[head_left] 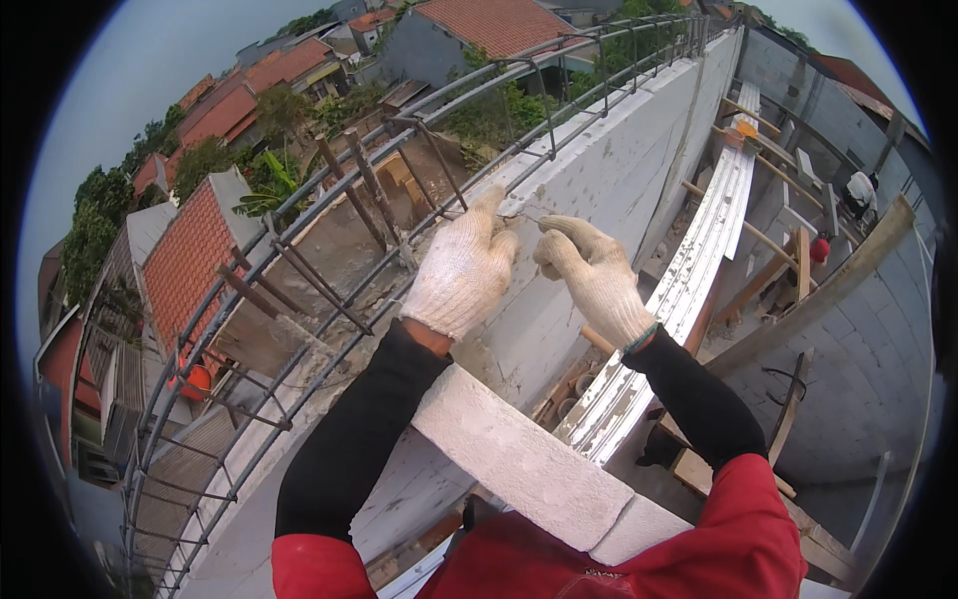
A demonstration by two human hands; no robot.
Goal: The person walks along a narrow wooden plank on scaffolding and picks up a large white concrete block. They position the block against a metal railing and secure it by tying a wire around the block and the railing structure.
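Observation:
My left hand (464, 268), in a white knitted glove, is closed beside the lower long bar of a steel rebar cage (547, 135). My right hand (597, 278), gloved alike, is a short way to its right, thumb and forefinger pinched together. A thin piece of wire (523, 216) spans the small gap between the fingertips of both hands, one end in each; its ends are hidden by the gloves. Both hands are above the top edge of a pale block wall (639, 150). The cage runs along that wall and curves away to the left.
Pale lightweight blocks (529, 454) lie across in front of my body. To the right, below, run long white-splashed planks (689, 270) on wooden poles, with an orange container (740, 135) farther along. Wooden formwork (261, 334) and upright rebar stubs (364, 185) stand left. Another person (860, 190) is at far right.

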